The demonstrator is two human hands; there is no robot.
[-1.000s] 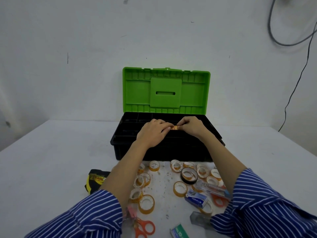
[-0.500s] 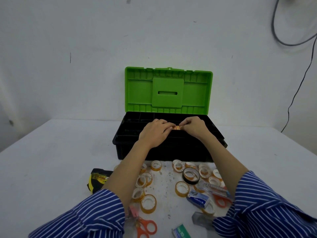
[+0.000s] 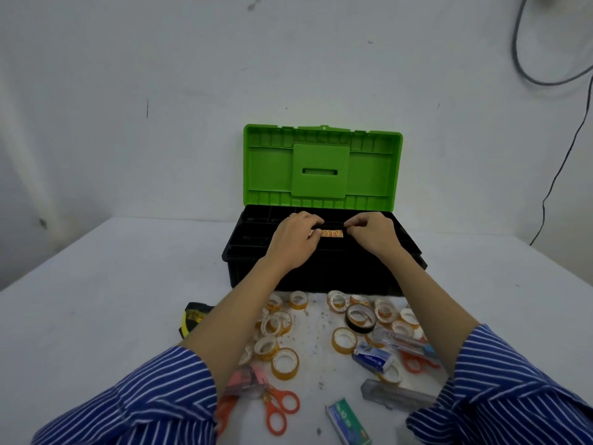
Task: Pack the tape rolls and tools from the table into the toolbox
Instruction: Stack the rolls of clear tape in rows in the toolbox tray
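Toolbox (image 3: 256,252), black with green lid raised, stood on the counter (image 3: 96,300) at 12 o'clock, both hands over its tray: left hand (image 3: 296,239) curled onto a row of orange tape rolls (image 3: 332,233), right hand (image 3: 373,234) curled at the row's 3 o'clock end, its contact too small to tell. Loose tape rolls (image 3: 285,363) and scissors (image 3: 282,409) remained at 6 o'clock. Risk, by judgement: the upright row could topple or jam against the dividers if released unevenly.

Both hands sit over the open black plastic toolbox (image 3: 324,271) with its green lid (image 3: 322,167) up, mid-frame. Left hand (image 3: 296,240) and right hand (image 3: 373,234) flank a row of small orange tape rolls (image 3: 330,233); loose rolls litter the white table (image 3: 96,300) below.
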